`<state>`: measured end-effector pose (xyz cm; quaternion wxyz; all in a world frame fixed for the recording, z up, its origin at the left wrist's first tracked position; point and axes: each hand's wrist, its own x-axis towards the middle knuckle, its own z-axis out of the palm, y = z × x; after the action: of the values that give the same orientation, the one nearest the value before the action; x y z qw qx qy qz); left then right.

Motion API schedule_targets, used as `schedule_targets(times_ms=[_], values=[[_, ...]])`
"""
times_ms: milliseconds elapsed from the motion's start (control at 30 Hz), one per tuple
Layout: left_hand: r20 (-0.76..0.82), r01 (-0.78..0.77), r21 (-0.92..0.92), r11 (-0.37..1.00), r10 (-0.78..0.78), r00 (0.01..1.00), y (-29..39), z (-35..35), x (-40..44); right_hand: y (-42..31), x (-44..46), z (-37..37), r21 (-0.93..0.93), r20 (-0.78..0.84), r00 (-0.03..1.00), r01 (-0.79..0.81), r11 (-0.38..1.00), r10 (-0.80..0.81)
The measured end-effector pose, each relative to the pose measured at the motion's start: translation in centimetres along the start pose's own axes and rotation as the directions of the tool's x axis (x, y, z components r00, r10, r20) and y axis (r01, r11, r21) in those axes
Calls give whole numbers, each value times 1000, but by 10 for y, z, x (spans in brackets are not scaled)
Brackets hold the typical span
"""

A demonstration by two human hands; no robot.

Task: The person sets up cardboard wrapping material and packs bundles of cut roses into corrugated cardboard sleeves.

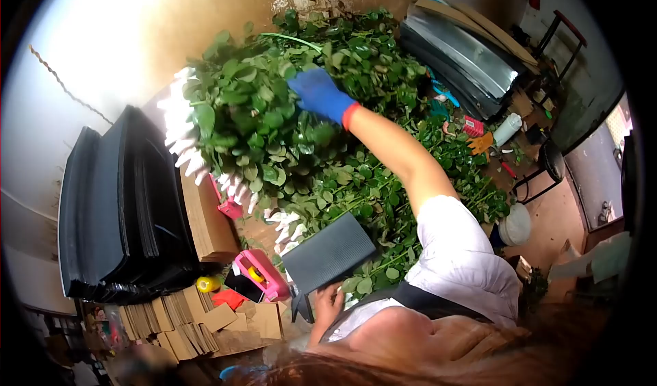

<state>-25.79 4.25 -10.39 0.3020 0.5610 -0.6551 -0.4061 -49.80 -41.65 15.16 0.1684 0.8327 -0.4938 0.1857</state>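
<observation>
My right hand, in a blue glove with a red cuff, reaches into the large pile of leafy green stems. It touches the upper leaves; its fingertips are partly blurred and hidden among them. My bare left hand is low in the view, its fingers closed at the lower edge of a dark grey corrugated sheet. This sheet is tilted over the lower stems. Beside that hand is a black, pointed piece. White-wrapped ends line the pile's left side.
Black sheets stand at left, near cardboard pieces, a pink tape dispenser and yellow tape. Upper right holds silvery sheets. A bottle, stool and white bucket are at right. Another person's leg shows lower right.
</observation>
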Motion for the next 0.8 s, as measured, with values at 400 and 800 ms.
schedule_targets(times_ms=[400, 800], values=[[-11, 75, -55, 996, -76, 997, 1, 3, -2, -109, -206, -9, -91, 590, 800, -69, 993, 109], [-86, -72, 204, 976, 91, 992, -24, 9, -9, -94, -283, -54, 336, 417, 907, -216, 917, 60]])
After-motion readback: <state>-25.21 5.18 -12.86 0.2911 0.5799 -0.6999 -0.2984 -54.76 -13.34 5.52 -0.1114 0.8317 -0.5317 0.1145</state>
